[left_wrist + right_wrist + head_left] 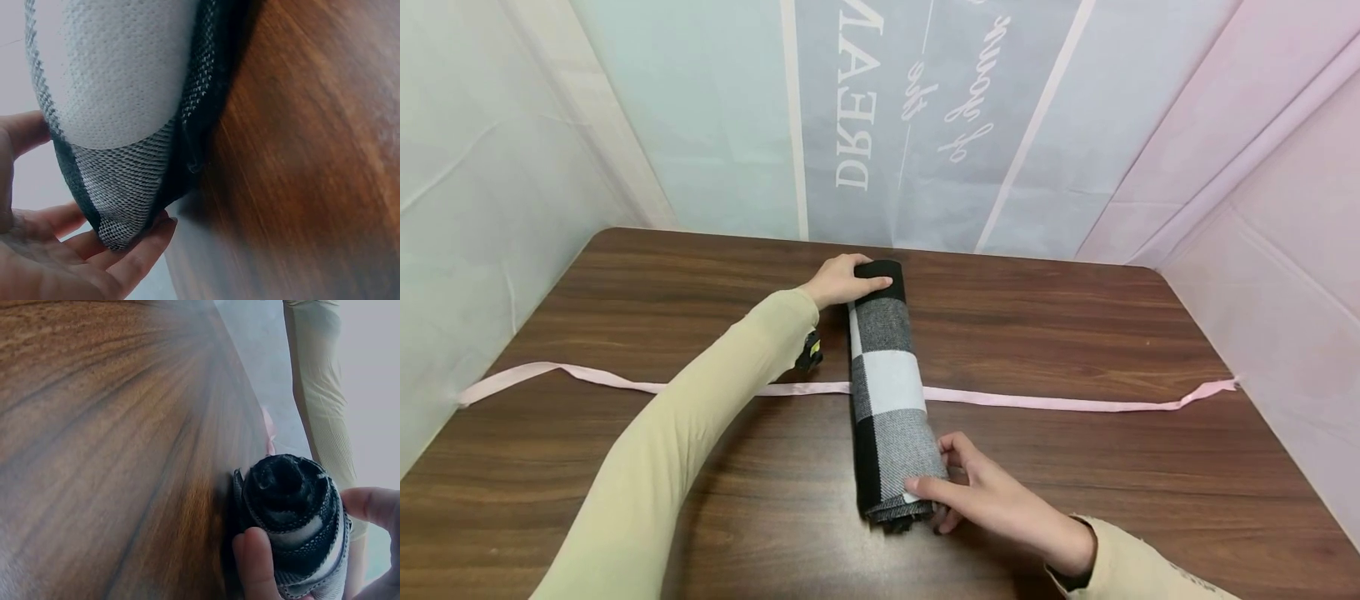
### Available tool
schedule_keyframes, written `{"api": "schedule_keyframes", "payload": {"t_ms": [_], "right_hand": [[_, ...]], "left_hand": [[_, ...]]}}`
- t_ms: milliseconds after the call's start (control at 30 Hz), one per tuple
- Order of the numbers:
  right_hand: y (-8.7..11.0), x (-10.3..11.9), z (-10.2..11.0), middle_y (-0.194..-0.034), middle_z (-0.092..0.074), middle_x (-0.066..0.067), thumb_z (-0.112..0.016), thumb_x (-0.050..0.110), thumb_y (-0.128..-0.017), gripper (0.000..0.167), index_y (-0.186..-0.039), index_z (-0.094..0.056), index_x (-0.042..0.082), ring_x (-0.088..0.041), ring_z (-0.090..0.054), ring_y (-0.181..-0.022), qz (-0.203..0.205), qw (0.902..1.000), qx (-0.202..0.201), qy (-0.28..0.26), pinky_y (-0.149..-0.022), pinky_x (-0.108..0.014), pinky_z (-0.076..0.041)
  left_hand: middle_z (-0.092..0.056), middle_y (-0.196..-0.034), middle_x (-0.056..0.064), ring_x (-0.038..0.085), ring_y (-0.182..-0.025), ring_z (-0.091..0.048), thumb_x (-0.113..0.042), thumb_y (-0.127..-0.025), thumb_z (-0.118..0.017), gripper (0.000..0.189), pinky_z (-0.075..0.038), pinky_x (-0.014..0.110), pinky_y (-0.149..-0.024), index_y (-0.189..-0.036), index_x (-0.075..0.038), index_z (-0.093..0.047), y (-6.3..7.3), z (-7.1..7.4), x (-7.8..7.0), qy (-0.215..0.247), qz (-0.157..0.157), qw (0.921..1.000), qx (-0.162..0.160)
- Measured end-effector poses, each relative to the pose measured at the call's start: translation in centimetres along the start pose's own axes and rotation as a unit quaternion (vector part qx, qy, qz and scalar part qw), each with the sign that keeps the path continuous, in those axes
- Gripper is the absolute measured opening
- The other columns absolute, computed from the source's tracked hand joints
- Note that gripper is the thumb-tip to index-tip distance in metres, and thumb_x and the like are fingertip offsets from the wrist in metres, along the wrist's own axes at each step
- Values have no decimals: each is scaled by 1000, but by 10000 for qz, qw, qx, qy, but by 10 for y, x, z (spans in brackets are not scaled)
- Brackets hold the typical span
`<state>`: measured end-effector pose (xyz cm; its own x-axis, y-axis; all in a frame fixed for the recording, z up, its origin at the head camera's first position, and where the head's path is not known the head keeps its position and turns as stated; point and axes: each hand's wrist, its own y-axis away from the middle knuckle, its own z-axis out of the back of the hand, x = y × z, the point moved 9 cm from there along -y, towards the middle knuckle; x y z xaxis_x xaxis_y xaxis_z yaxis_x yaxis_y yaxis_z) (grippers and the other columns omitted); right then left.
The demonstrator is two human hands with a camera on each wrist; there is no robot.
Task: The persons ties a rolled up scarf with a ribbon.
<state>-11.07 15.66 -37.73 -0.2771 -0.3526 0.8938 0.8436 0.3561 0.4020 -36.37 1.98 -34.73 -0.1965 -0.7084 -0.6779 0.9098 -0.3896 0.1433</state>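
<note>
A rolled-up checked scarf (895, 379) in black, white and grey lies lengthwise across the middle of the table. At its far end my left hand (842, 281) grips the roll, thumb on top. In the left wrist view, the fingers (144, 250) curl round that end of the cloth. My right hand (1000, 496) holds the near end from the right, with the thumb over the top. The right wrist view shows the coiled layers of the scarf (287, 515) between the thumb and fingers. The underside of the roll is hidden.
A pink ribbon (1037, 401) runs across the brown wooden table (1045, 325) and passes under the roll. Pale sheets (715, 125) with printed lettering hang behind and at both sides. A small black and yellow object (809, 350) is by the left wrist.
</note>
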Motion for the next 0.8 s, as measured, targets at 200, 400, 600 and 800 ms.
{"api": "schedule_keyframes", "payload": {"t_ms": [200, 400, 600, 800], "right_hand": [[-2, -1, 2, -107, -60, -16, -69, 30, -87, 55, -118, -39, -3, -23, -60, -58, -51, 9996, -39, 261, -55, -40, -54], [-6, -4, 13, -99, -62, -12, -63, 37, -91, 52, -119, -41, -1, -22, -60, -58, -210, 9982, -223, 515, -58, -38, -54], [-14, -7, 33, -97, -61, -13, -56, 37, -96, 49, -120, -43, -3, -19, -62, -73, -282, 9974, -604, 290, -59, -35, -54], [-20, 0, 55, -104, -65, -20, -54, 18, -96, 39, -123, -40, -8, -19, -66, -79, 269, 9958, -857, 190, -63, -33, -55]], "left_hand": [[-38, -149, 17, 32, -138, -35, -49, -94, -51, 72, -32, 44, -111, -147, -4, -33, 1, -1, 5, -195, 111, 9997, 3], [-34, -149, 23, 34, -137, -35, -50, -93, -52, 83, -33, 44, -111, -148, 4, -22, 15, 1, 7, -427, 56, 9991, 8], [-34, -148, 26, 35, -136, -36, -47, -93, -53, 82, -33, 46, -110, -147, 6, -23, 34, 6, 14, -547, 2, 9985, 92], [-39, -144, 27, 38, -134, -39, -43, -91, -58, 78, -34, 48, -109, -143, 8, -29, 58, 9, 18, -663, -273, 9974, 76]]}}
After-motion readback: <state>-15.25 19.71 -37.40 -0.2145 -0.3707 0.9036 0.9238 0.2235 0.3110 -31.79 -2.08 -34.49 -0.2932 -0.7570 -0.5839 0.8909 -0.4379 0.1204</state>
